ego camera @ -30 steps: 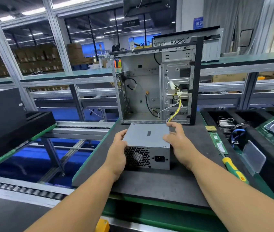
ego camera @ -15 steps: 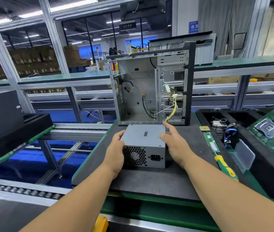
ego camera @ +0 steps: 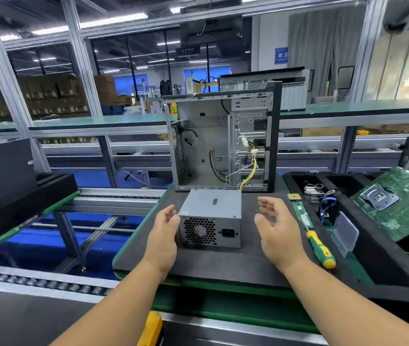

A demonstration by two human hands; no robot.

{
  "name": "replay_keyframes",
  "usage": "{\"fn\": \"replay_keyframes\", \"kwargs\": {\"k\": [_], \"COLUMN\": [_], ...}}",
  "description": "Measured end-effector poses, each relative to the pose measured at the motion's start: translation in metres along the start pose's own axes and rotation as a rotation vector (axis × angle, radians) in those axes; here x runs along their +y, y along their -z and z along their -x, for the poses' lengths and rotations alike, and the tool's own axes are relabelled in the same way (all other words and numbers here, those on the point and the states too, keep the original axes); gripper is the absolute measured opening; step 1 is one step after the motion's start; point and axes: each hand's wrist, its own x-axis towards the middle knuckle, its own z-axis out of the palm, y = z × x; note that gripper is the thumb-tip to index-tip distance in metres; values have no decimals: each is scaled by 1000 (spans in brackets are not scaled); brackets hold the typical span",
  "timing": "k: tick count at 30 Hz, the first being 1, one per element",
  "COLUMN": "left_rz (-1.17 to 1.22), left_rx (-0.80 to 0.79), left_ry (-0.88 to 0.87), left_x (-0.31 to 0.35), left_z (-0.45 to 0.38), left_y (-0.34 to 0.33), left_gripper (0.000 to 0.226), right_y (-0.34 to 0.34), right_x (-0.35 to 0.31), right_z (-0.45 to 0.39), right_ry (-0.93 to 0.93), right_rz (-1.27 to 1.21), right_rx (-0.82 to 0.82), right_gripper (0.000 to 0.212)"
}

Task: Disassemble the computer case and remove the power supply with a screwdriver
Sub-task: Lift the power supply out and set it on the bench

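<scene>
Both hands have let go of the power supply [ego camera: 212,216], left hand [ego camera: 164,236] beside it, right hand [ego camera: 277,231] apart with fingers relaxed, so it rests freed on the tabletop [ego camera: 223,265] before the computer case [ego camera: 221,143]

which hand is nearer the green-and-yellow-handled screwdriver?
Right. The right hand hovers open just left of the green-and-yellow-handled screwdriver; the left hand is beyond the grey metal power supply.
</scene>
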Motion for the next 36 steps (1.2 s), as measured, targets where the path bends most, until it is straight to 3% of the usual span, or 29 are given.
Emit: {"fn": "replay_keyframes", "kwargs": {"k": [4,8,10,12,15,19,21,23,25,27,30,36], "left_rz": [-96,-168,-194,-204,-189,-67,19,81,130,153,180,190], "left_rx": [42,64,71,78,97,137,163,190,200,197,198,128], "left_ry": [-95,-114,-124,-139,-131,-79,-48,-26,-9,-5,-28,-185], "left_x": [-9,-11,-10,-11,-13,-11,-9,-6,-3,1,12,54], "left_z": [1,2,3,4,3,2,2,3,3,7,20,43], "left_y": [3,1,0,-1,-1,3,6,7,7,7,2,-10], "left_gripper": [35,33,33,34,32,40,40,28,26,28,27,24], "right_y": [42,92,103,107,108,112,106,92,73,54,26,-25], "right_x": [-2,3,8,12,13,13,9,-1,-12,-24,-42,-77], "right_z": [1,-6,-2,3,8,11,16,21,24,25,25,28], "right_ry": [107,-212,-341,-341,-280,-246,-224,-281,-369,-403,-370,-203], "right_rz": [446,1061,1121,1041,1007,816,533,90,-374,-622,-715,-556], "right_rx": [148,71,-90,-192,-192,13,146,207,174,100,-3,-182], "right_gripper": [25,32,32,28,31,37,42,52,55,47,43,38]}}
